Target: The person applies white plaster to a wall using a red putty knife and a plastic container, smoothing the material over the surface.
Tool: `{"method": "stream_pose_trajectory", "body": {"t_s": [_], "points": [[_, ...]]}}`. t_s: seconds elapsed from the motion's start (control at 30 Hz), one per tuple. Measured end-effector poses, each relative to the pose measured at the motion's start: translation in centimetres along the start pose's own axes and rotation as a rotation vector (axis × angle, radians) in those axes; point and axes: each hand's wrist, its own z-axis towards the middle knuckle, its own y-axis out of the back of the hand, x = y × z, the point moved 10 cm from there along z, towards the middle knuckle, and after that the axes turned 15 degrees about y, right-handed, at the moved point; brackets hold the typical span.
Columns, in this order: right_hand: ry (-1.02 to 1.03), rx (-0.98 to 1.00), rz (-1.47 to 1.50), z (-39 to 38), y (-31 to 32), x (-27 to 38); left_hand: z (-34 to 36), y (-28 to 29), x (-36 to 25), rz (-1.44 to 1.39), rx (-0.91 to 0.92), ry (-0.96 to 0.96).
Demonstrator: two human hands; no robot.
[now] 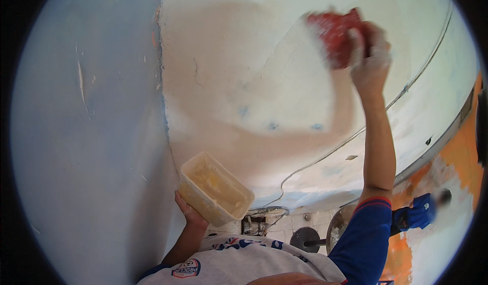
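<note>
High in front of me, my right hand grips a red piece smeared with white at the pale, partly coated wall. Motion blurs it, so I cannot tell whether it is a rag or a flat spreader. White residue covers the fingers that are closed round it. Low and left of centre, my left hand supports a translucent rectangular plastic tub from its side and underside. The tub is tilted, with pale, yellowish paste coating its inside.
A blue-grey wall meets the pale wall at a rough corner on the left. A cable runs across the pale wall. Below lie a tiled floor and a round dark object. Another person in blue is at the right, near an orange-and-white wall.
</note>
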Motion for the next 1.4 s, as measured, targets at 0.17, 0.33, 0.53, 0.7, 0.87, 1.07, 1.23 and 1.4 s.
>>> {"method": "stream_pose_trajectory", "body": {"t_s": [0.17, 0.33, 0.53, 0.7, 0.87, 1.07, 1.23, 1.4], "points": [[-0.078, 0.132, 0.255, -2.2, -0.2, 2.3, 0.1, 0.5, -0.8, 0.017, -0.011, -0.033], [0.26, 0.424, 0.163, -2.1, -4.4, 9.3, -0.3, -0.1, -1.2, -0.007, 0.047, -0.006], [-0.209, -0.134, 0.115, -1.2, 2.3, -1.7, 0.2, 1.0, -1.4, 0.043, 0.007, -0.015], [0.259, 0.416, 0.433, -6.3, -3.6, 10.4, -0.1, -1.1, -1.7, -0.002, 0.065, -0.005], [-0.068, -0.018, -0.01, 0.3, 0.7, -1.9, 0.7, 0.7, -1.6, 0.046, 0.033, -0.018], [-0.249, -0.004, 0.283, -1.5, 2.1, -1.1, 0.3, 0.8, -2.3, -0.002, 0.012, -0.056], [0.317, 0.208, 0.329, -2.9, -2.0, 9.1, 0.1, -0.4, -1.8, 0.042, 0.038, -0.037], [-0.164, -0.146, -0.023, 2.1, 4.1, -4.2, 0.3, 1.1, -1.6, 0.046, -0.044, -0.013]]}}
